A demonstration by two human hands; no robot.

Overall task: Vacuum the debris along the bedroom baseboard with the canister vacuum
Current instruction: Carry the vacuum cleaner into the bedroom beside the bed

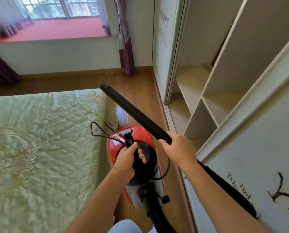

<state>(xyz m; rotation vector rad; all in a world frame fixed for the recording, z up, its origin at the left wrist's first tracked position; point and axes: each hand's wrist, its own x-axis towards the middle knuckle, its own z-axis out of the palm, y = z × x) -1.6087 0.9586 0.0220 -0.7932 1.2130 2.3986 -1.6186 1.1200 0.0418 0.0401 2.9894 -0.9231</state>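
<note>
A red and black canister vacuum (115, 145) hangs low in the gap between the bed and the wardrobe. My left hand (126, 159) grips its black top handle together with a loop of black power cord (99, 130). My right hand (179, 148) grips the black wand (133, 111), which points forward and left with its open tip raised above the floor. The black hose (227, 185) runs back under my right forearm. Pale debris specks (105, 74) lie along the wooden baseboard (64, 75) under the window wall.
A bed with a green quilted cover (39, 148) fills the left side. An open white wardrobe (207, 98) with shelves stands on the right, its sliding door (258, 165) close to my right arm. A purple curtain (126, 47) hangs in the far corner. Wooden floor (140, 91) runs between them.
</note>
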